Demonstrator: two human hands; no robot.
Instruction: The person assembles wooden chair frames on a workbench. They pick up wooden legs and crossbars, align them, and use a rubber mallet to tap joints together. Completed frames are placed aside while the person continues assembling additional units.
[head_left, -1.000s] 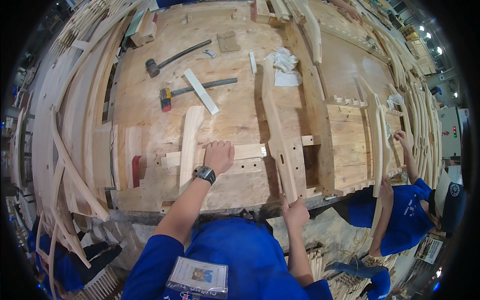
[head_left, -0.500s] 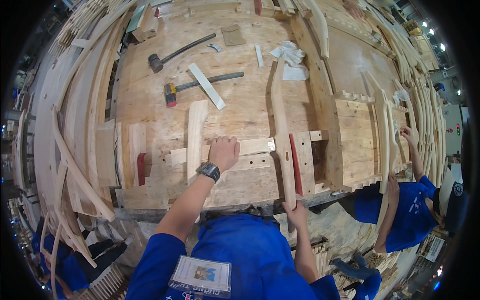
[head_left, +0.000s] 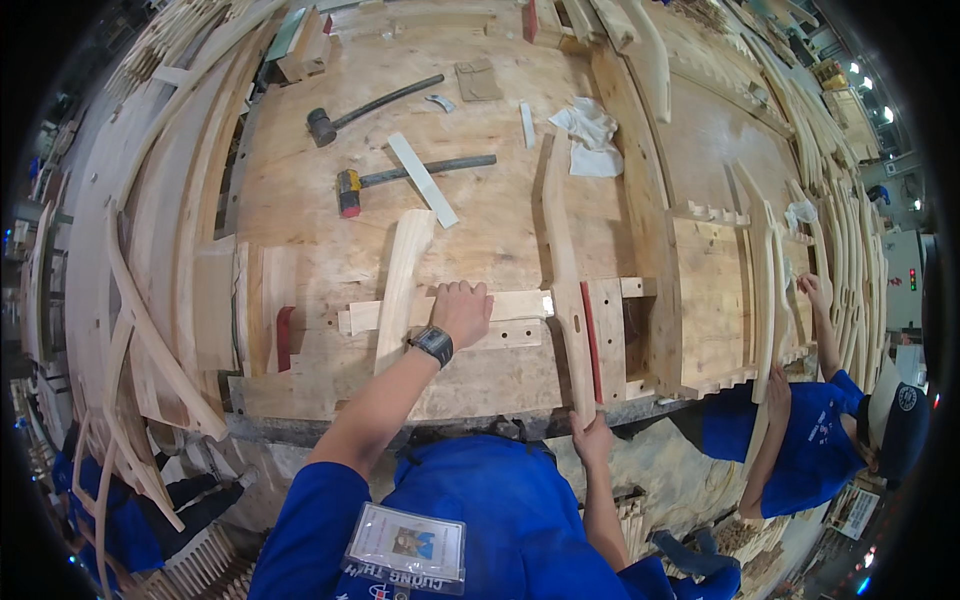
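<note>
My left hand [head_left: 462, 310], a watch on its wrist, lies flat on a horizontal wooden rail [head_left: 515, 304] on the plywood workbench [head_left: 330, 215]. A short curved wooden leg [head_left: 400, 285] crosses that rail just left of the hand. My right hand [head_left: 593, 438] grips the near end of a long curved wooden leg [head_left: 562, 260] that runs away from me along the bench. The rail's right end meets this long leg. A red strip [head_left: 588, 340] lies right beside the long leg.
Two mallets [head_left: 355, 185] [head_left: 325, 122], a flat stick [head_left: 422, 180] and a white rag [head_left: 590, 135] lie farther back on the bench. Curved wood parts are stacked at left and right. A person in blue [head_left: 800, 440] at right handles curved pieces [head_left: 768, 300].
My left hand has slid right along the rail. The long curved leg has shifted in against the rail's end, with my right hand still at its near end.
</note>
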